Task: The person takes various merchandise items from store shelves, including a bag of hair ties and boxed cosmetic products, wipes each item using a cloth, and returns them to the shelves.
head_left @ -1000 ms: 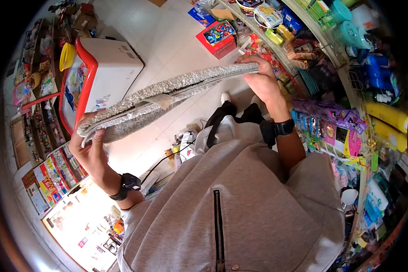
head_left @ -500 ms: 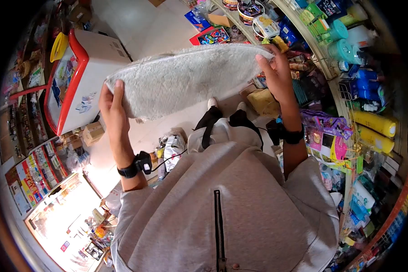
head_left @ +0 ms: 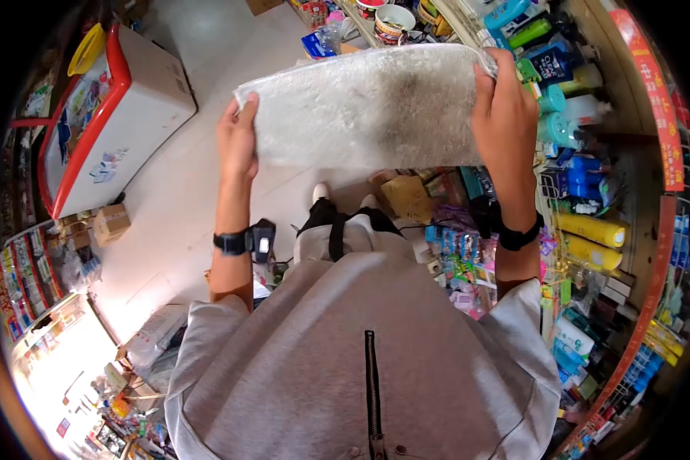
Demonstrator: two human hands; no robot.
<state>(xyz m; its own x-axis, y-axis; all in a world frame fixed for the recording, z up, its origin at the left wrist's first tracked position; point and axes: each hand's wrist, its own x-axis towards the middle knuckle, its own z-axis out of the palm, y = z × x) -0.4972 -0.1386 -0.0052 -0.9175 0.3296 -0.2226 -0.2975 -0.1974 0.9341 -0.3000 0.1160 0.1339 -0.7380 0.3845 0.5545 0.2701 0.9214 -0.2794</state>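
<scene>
Plush cloth (head_left: 322, 115): stretched in mid-air between both hands, over the tiled floor (head_left: 207, 199), one fleecy face towards the camera.
Left hand (head_left: 239, 138): pinching the upper left corner, thumb on the near face; a flat, firm thumb should stop slipping.
Right hand (head_left: 507, 115): grasping the right end near its top corner; matching the left's pull suits an even spread.
Top edge (head_left: 360, 57): bowed slightly upward; a gentle outward pull would straighten it.
Dark patch (head_left: 425, 107): right of centre; dirt or shadow, hard to tell here, so tilting towards the light would help.
Yellow bottles (head_left: 590, 241): near the right forearm (head_left: 517, 264); turning leftward seems safer.
</scene>
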